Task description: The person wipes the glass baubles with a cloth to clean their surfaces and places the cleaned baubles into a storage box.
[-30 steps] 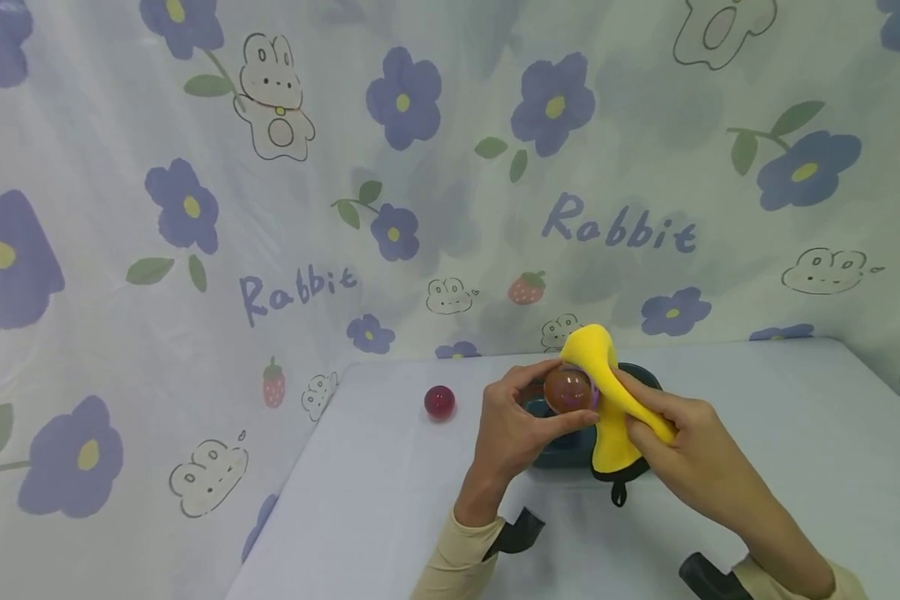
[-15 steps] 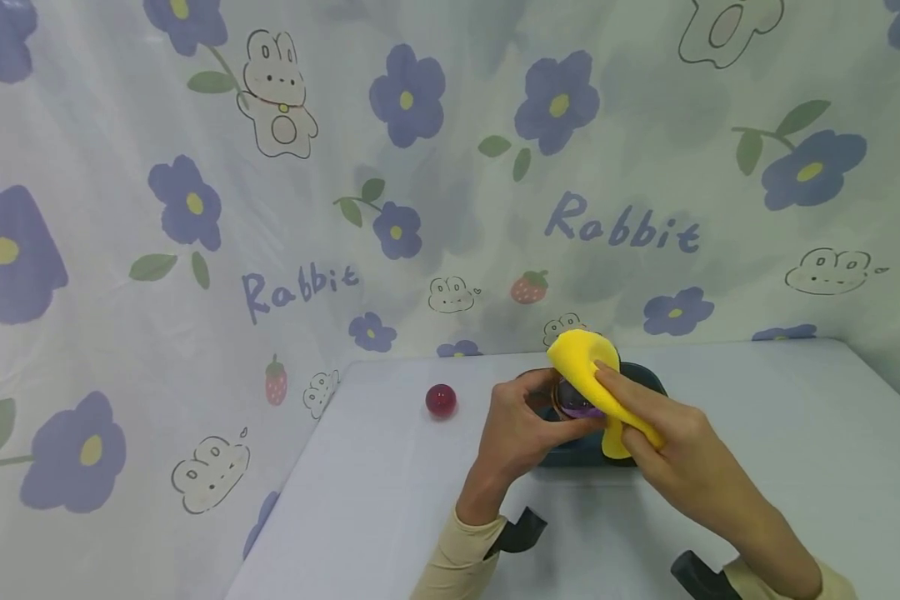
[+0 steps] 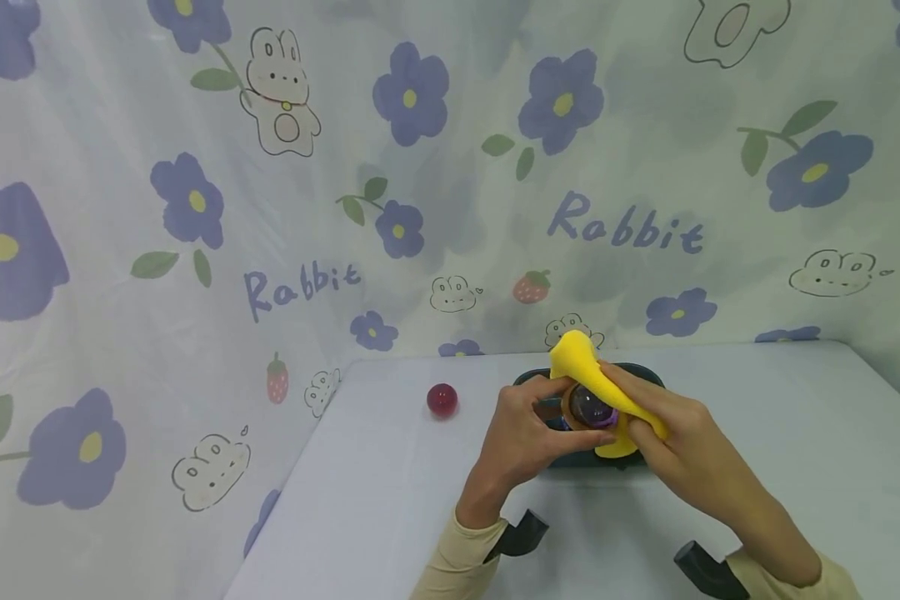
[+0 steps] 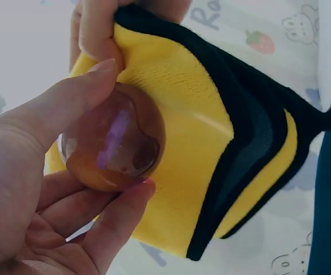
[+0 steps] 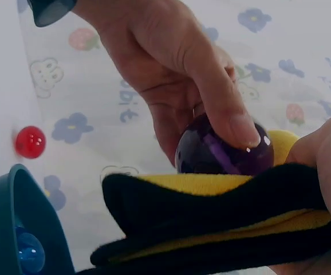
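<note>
My left hand (image 3: pixel 521 429) holds a clear purple ball (image 3: pixel 591 406) between thumb and fingers, above a dark teal tub. In the left wrist view, the glossy ball (image 4: pixel 114 137) looks amber-brown with a violet streak, and the thumb and fingertips are on opposite sides of it. My right hand (image 3: pixel 690 442) grips a folded yellow cloth (image 3: pixel 581 362) that lies against the ball's far right side. Black trim (image 5: pixel 211 212) edges this cloth in the right wrist view. Part of the ball is hidden behind the cloth there.
The teal tub (image 3: pixel 641 371) stands on the white table (image 3: pixel 375 483) under both hands. A blue ball (image 5: pixel 31 253) lies inside it. Left of the tub, a red ball (image 3: pixel 442 401) rests on the table. A printed curtain (image 3: pixel 465 192) hangs behind.
The ball has shifted slightly right and its look has gone from amber to dark purple. My right hand has drawn the cloth's hanging lower edge up, and its black loop no longer dangles in view.
</note>
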The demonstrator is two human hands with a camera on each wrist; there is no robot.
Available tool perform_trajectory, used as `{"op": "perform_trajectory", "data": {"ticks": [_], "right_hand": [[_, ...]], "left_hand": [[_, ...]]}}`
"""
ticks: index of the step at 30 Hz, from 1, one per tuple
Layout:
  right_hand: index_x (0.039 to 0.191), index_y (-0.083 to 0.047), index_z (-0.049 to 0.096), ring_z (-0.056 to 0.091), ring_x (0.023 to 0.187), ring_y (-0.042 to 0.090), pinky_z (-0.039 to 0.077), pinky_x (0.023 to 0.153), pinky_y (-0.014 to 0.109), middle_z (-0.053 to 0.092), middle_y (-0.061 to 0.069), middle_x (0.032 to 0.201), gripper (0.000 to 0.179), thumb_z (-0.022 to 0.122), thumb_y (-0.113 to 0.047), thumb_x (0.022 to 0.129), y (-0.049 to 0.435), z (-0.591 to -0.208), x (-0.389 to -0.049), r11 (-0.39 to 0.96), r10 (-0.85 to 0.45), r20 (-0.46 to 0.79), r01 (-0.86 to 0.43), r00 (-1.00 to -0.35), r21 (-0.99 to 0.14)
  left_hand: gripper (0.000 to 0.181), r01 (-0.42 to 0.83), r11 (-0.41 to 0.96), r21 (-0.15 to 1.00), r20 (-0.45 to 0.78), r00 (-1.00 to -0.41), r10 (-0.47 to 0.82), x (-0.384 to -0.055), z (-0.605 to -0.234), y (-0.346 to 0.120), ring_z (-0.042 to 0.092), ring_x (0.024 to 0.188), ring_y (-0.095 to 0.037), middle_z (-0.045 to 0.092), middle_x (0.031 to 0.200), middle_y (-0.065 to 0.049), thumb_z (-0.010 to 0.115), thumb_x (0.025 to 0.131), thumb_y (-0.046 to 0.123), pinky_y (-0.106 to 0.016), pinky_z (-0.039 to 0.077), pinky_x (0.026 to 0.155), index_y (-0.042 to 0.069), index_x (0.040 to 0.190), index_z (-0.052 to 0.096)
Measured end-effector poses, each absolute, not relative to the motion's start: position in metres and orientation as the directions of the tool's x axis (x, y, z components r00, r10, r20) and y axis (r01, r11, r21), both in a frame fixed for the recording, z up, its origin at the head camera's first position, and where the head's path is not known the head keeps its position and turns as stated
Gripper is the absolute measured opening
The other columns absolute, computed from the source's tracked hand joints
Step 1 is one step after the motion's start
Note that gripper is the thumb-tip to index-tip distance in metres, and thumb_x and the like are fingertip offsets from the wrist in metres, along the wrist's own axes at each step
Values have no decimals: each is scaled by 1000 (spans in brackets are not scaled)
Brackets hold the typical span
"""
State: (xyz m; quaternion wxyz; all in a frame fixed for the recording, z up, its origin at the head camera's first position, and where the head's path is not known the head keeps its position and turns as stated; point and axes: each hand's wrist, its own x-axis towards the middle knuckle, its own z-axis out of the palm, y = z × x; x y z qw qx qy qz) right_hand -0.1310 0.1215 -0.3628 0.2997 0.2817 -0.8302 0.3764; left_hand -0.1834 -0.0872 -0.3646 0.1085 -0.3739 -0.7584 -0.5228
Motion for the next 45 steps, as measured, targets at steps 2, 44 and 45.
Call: {"op": "perform_trajectory", "data": {"ticks": [2, 44, 45], "right_hand": [[150, -9, 54, 45, 66, -2, 45, 54, 14, 67, 22, 136, 70, 60, 20, 86, 123, -364, -133, 533, -235, 689, -684, -686, -499], [151, 5, 46, 64, 80, 13, 59, 68, 17, 70, 25, 128, 54, 60, -4, 100, 121, -358, -127, 535, -131, 405, -408, -905, -740], [151, 5, 47, 64, 80, 13, 59, 69, 17, 70, 25, 128, 54, 60, -4, 100, 122, -358, -126, 539, -128, 408, -409, -904, -736]], "left_hand": [[55, 679, 166, 716, 554, -696, 457, -183, -364, -87, 69, 106, -6, 77, 119, -1, 94, 76, 20, -21, 62, 86, 16, 127, 73], [64, 591, 93, 801, 536, -778, 328, -193, -374, -82, 70, 111, -11, 72, 128, -5, 85, 83, 48, -28, 62, 93, 16, 136, 66], [64, 594, 102, 798, 536, -776, 332, -193, -374, -82, 70, 112, -12, 72, 127, -4, 84, 83, 49, -27, 61, 95, 16, 135, 67]]}}
